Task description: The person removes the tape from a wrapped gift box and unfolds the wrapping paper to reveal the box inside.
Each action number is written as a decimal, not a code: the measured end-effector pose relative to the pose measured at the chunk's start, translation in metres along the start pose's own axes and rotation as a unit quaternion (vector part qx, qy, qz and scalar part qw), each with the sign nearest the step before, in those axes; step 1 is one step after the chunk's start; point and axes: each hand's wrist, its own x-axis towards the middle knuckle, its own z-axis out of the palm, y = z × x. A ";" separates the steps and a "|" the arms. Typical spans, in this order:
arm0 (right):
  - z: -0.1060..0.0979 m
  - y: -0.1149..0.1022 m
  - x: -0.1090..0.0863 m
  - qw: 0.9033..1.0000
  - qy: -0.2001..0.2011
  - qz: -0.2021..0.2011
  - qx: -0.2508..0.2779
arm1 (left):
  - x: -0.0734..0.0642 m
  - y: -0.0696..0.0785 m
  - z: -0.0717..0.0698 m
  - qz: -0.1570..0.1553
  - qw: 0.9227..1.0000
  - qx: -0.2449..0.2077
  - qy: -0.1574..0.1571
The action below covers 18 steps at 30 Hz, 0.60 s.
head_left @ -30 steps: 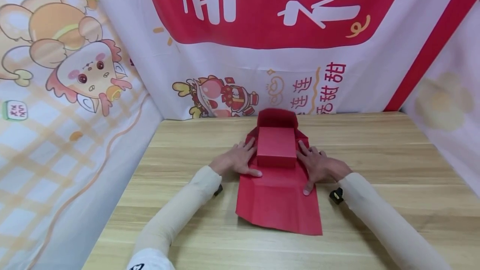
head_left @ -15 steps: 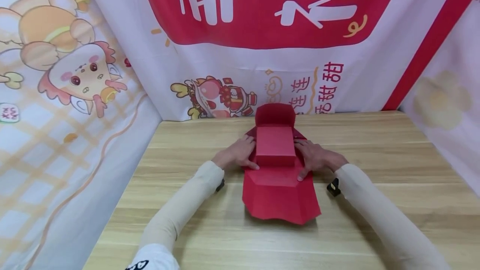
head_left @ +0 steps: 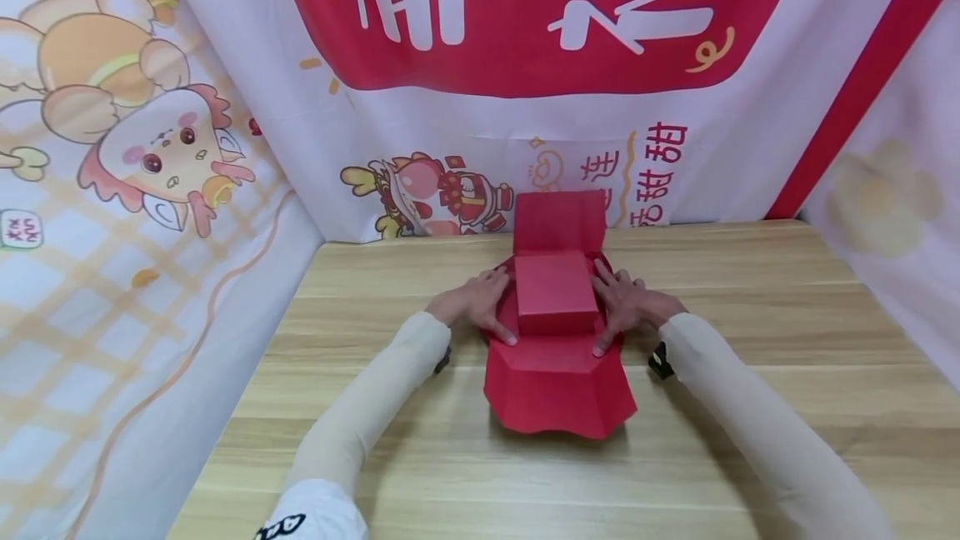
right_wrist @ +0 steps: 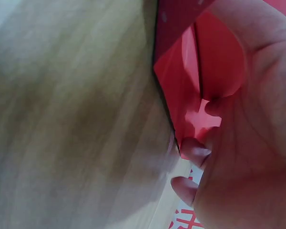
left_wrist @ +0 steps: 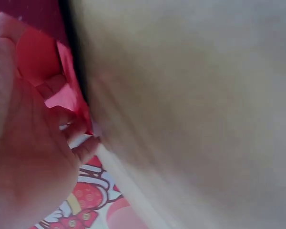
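A small red box lies on a sheet of red wrapping paper. The paper's far flap stands up behind the box, while its near part is creased and lifts off the table at the front. My left hand rests on the paper along the box's left side, fingers pointing away and thumb toward the near crease. On the right side my right hand mirrors it with spread fingers. Both wrist views show loosely extended fingers at the paper's edge, the left hand and the right hand.
The wood-grain table ends at a back curtain printed with red and white figures. A patterned curtain hangs on the left. A small black device sits under the right wrist.
The near part of the paper has creased and risen from lying flatter. The far flap has opened upward and straightened. Both hands have shifted slightly, staying beside the box.
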 end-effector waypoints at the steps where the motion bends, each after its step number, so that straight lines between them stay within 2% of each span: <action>1: -0.001 -0.001 0.000 1.000 -0.005 0.005 -0.004 | 0.001 0.002 -0.001 -0.014 1.000 0.013 -0.006; 5: -0.002 -0.003 -0.001 0.999 -0.016 0.028 -0.016 | 0.005 0.006 -0.003 -0.048 0.996 0.067 -0.025; 9: -0.003 -0.005 -0.002 0.999 -0.021 0.041 -0.026 | 0.002 0.007 -0.007 -0.061 0.994 0.087 -0.026; 13: -0.002 -0.007 -0.005 0.999 -0.005 0.033 -0.032 | -0.004 0.008 -0.010 -0.060 0.992 0.111 -0.015; 18: 0.002 -0.005 -0.010 0.998 0.042 0.013 -0.047 | -0.008 0.010 -0.010 -0.043 0.986 0.163 -0.003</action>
